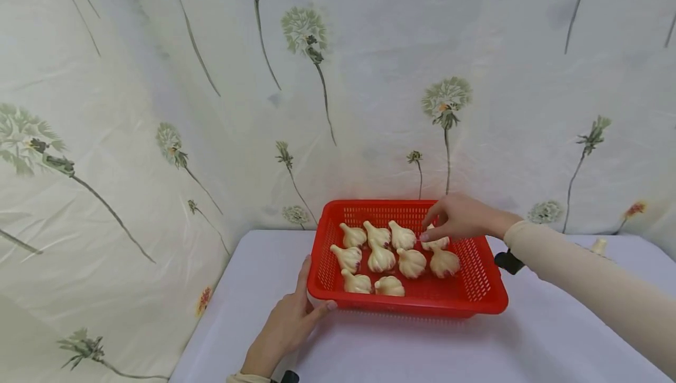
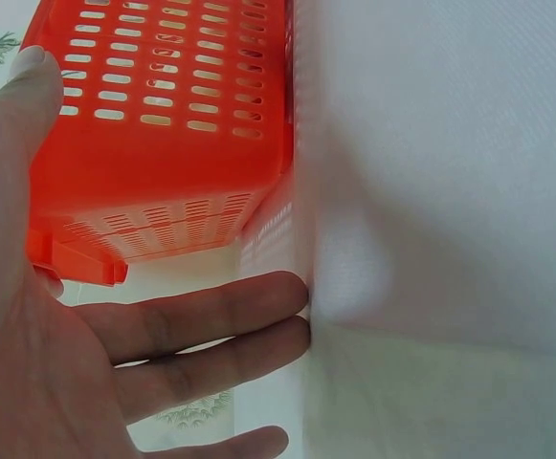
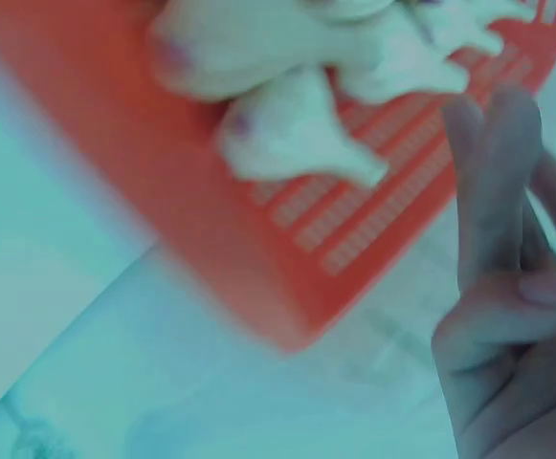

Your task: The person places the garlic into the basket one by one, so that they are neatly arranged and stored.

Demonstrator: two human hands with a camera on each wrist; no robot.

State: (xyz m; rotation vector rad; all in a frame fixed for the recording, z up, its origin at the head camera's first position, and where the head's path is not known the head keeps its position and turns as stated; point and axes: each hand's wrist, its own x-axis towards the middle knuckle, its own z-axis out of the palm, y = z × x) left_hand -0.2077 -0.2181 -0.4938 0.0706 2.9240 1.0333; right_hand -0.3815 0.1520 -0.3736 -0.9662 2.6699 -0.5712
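A red plastic basket (image 1: 401,305) with slotted walls stands on the table, holding several pale garlic bulbs (image 1: 412,263) with purple-tinged bases. At its near left corner, my left hand (image 1: 287,324) holds the rim between thumb and index finger. The left wrist view has that thumb (image 2: 38,91) against the basket wall, the other fingers stretched out below. Over the far right part of the basket is my right hand (image 1: 465,217), fingers bent loosely downward beside a partly covered garlic bulb (image 1: 437,243). In the right wrist view, nothing shows between those fingers (image 3: 498,182).
A white cloth covers the table (image 1: 253,271). Another garlic bulb (image 1: 599,246) lies on it at the right, partly behind the right forearm. A pale curtain (image 1: 359,107) with dandelion prints hangs close behind the basket and along the left side.
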